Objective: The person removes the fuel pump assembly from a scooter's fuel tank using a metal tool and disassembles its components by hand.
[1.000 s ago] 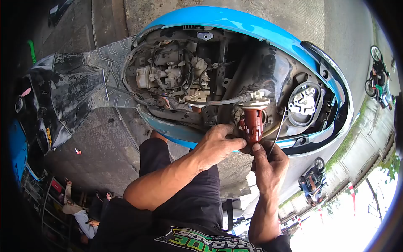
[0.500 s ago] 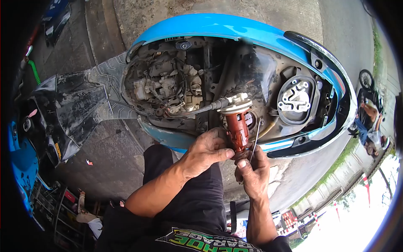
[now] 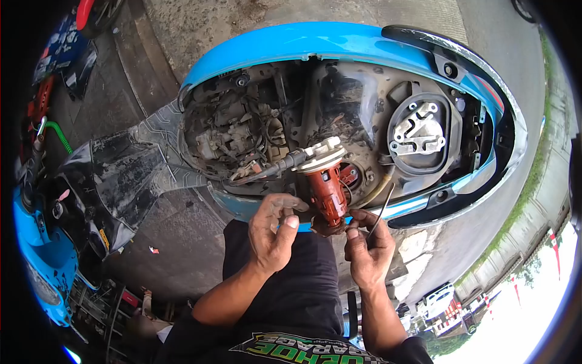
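Observation:
A fuel pump [image 3: 329, 197] with a red-brown body and a cream flange [image 3: 318, 159] hangs tilted over the opening in the scooter's tank. A dark hose [image 3: 273, 167] joins its top. Thumb and fingers of my right hand [image 3: 368, 249] pinch at the pump's dark lower end. A thin metal rod [image 3: 385, 203] sticks up from between the same fingers. My left hand [image 3: 273, 233] is off to the pump's left, fingers bent and apart, holding nothing. What exactly sits between the right fingertips is partly hidden.
The blue scooter body [image 3: 291, 37] surrounds the exposed engine [image 3: 221, 130] and the filler area with a metal bracket [image 3: 418, 130]. The black floorboard [image 3: 121, 176] lies to the left. A green coiled hose [image 3: 59, 134] is at far left. A road runs along the right.
My left hand has let go of the pump's lower end and moved left, opening. The pump now leans more, its top shifted left. The rod tilts further right.

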The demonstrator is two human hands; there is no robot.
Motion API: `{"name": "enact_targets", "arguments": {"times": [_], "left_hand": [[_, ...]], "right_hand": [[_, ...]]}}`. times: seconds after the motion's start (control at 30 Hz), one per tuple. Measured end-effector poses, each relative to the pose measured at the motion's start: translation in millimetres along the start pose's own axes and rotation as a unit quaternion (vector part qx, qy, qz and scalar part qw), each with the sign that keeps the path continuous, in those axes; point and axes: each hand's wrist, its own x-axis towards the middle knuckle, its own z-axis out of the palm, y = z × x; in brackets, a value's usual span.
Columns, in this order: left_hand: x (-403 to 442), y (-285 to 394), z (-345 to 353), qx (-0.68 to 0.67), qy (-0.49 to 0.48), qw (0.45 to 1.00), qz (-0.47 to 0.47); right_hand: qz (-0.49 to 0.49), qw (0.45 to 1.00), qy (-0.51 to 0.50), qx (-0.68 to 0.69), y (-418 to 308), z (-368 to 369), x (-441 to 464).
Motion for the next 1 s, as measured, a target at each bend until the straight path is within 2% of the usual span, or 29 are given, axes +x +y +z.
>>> {"name": "enact_targets", "arguments": {"times": [0.03, 0.1, 0.13, 0.17, 0.23, 0.3, 0.33, 0.37, 0.43, 0.47, 0.5, 0.57, 0.63, 0.7, 0.83, 0.9, 1.0], "left_hand": [[-1.1, 0.9, 2.6, 0.055, 0.068, 0.995, 0.042], [4.3, 9.7, -8.8, 0.185, 0.045, 0.95, 0.249], [12.3, 41.9, -9.5, 0.224, -0.01, 0.912, 0.342], [21.4, 59.0, -6.0, 0.25, 0.015, 0.892, 0.376], [51.6, 95.6, 1.4, 0.368, -0.009, 0.843, 0.392], [78.8, 113.3, 8.1, 0.41, -0.088, 0.875, 0.24], [93.9, 111.6, 11.6, 0.403, -0.134, 0.882, 0.207], [103.5, 111.2, 13.3, 0.429, -0.167, 0.873, 0.158], [124.3, 129.8, 21.3, 0.505, -0.311, 0.804, -0.044], [132.2, 124.8, 20.2, 0.493, -0.334, 0.798, -0.09], [135.6, 121.5, 18.2, 0.502, -0.331, 0.794, -0.089], [141.4, 116.0, 16.1, 0.404, -0.354, 0.836, -0.11], [149.1, 109.8, 14.6, 0.406, -0.367, 0.826, -0.135], [153.6, 99.8, 14.5, 0.388, -0.406, 0.822, -0.094], [155.1, 105.7, 25.0, 0.384, -0.41, 0.81, -0.165], [151.9, 117.5, 37.9, 0.44, -0.369, 0.786, -0.231], [155.5, 117.0, 40.8, 0.457, -0.389, 0.772, -0.209]], "right_hand": [[0.002, 1.0, 0.012, 0.01, -0.3, -0.2, -1.4], [-0.124, 0.99, 0.008, -0.071, 14.1, 0.4, 0.9], [-0.123, 0.988, 0.02, -0.095, -1.5, 9.8, -3.2], [-0.123, 0.984, 0.025, -0.129, -20.0, 18.1, -3.3], [-0.172, 0.976, 0.02, -0.135, -18.4, 21.9, -1.1], [-0.108, 0.989, 0.01, -0.096, -13.5, 27.6, -3.3], [-0.1, 0.99, 0.008, -0.095, -8.3, 29.9, -4.0], [-0.105, 0.991, 0.006, -0.086, -7.1, 31.7, -5.8], [-0.037, 0.998, 0.04, -0.035, -6.7, 36.7, -8.0], [-0.007, 0.998, 0.038, -0.054, -10.4, 36.2, -8.4], [-0.009, 0.998, 0.034, -0.045, -7.8, 37.0, -7.0], [-0.029, 0.999, 0.031, -0.022, 1.1, 38.4, -3.9], [-0.048, 0.998, 0.026, 0.004, 9.4, 38.9, -0.5], [-0.142, 0.987, 0.031, -0.066, 14.9, 38.0, 2.1], [-0.102, 0.993, 0.035, -0.04, 11.6, 38.8, 3.8], [-0.102, 0.993, 0.017, -0.062, 12.4, 39.8, 2.5], [-0.111, 0.993, 0.043, -0.028, 20.4, 46.5, 3.0]]}}
